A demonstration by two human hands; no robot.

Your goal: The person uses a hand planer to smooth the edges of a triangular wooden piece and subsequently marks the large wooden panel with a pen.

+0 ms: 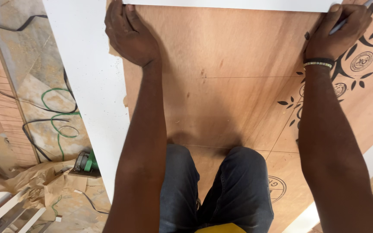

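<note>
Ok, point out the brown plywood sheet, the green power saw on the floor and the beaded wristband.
Brown plywood sheet [221, 86]: head view, bare middle of its face.
Green power saw [86, 163]: head view, its green body.
Beaded wristband [318, 64]: head view, band on the right wrist.
</note>
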